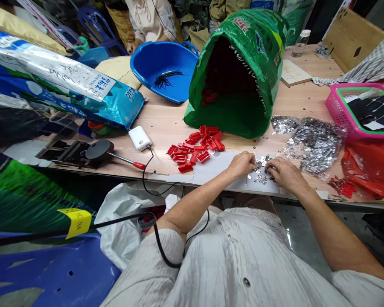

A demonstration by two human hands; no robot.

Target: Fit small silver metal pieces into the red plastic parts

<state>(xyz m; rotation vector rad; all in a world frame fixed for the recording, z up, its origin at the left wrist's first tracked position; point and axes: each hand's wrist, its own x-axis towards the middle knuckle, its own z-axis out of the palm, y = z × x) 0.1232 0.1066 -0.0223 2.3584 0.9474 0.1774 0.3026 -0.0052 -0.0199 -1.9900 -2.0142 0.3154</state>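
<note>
My left hand [242,164] is closed in a pinch at the left side of a small pile of shiny metal pieces [261,174]. What its fingertips hold is too small to make out. Across the pile, my right hand [283,172] has its fingers bent together over the pieces, and anything between them is hidden. The metal pieces lie scattered on a white sheet [216,167] along the table's front edge. Left of my hands is a heap of red plastic housings [195,148], near the mouth of a green woven sack [230,115] with more red parts inside.
Plastic bags of metal parts [320,143] and a pink basket [334,106] stand at right. A blue basin [164,70] holds dark strips. Further left are a white box [140,138] with a black cable and a lever tool [99,151]. Another person [152,21] sits opposite.
</note>
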